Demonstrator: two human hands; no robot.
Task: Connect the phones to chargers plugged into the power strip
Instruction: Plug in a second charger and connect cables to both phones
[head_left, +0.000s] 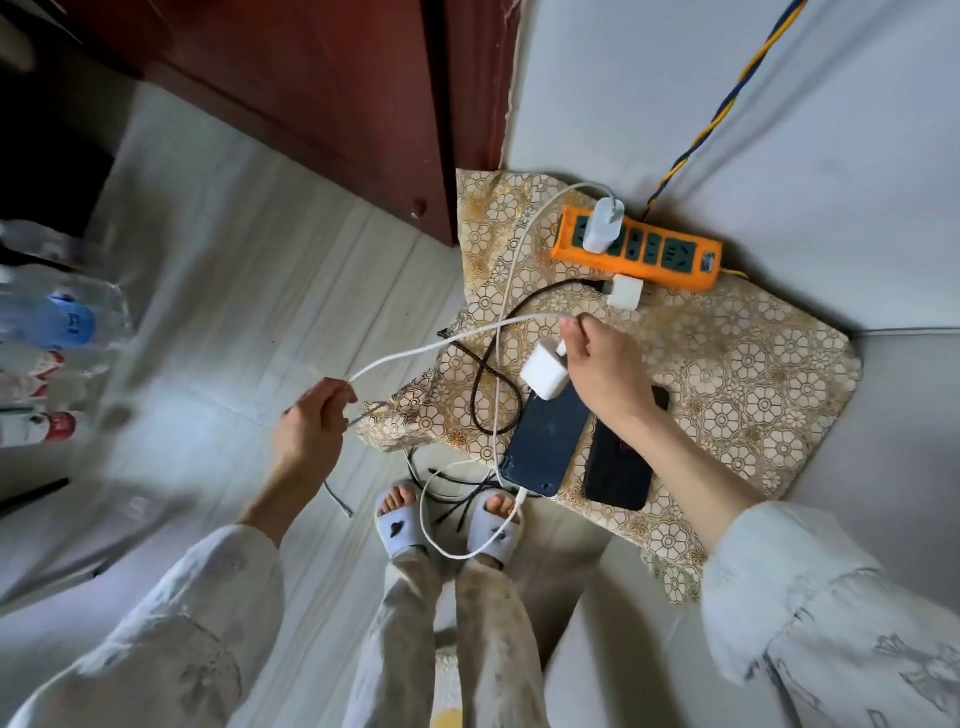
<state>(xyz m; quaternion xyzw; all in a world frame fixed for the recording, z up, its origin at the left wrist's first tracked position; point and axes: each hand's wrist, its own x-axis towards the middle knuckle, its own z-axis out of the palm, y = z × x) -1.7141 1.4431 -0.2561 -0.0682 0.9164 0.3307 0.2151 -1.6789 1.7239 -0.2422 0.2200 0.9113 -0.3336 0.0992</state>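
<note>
A white cable (447, 340) is being pinched at both ends: by the left hand (311, 431) at nine o'clock, fingers curled round it, and by the right hand (602, 364) at centre, thumb and fingertips closed on its plug end just beside a loose white charger (545, 371). That charger is seen resting on the top edge of the blue phone (545, 441), which is already wired at its six o'clock end to the charger (602, 226) seated in the orange strip (670, 254) at one o'clock. The black phone (618, 467) lies just beside it, partly under the right wrist, with no cable seen in it. A third charger (626, 293), carrying a black cable (498, 379), lies against the strip's near edge, probably not plugged in, though the prongs cannot be made out. Trouble is easily pictured from here: the held cable crosses over the other leads, so a tug could drag the blue phone's plug out or tip the loose charger off. More slack is looped round the slippers (447, 530) at six o'clock, and a shifted foot could snag it and pull the phones off the cloth (753, 374).
</note>
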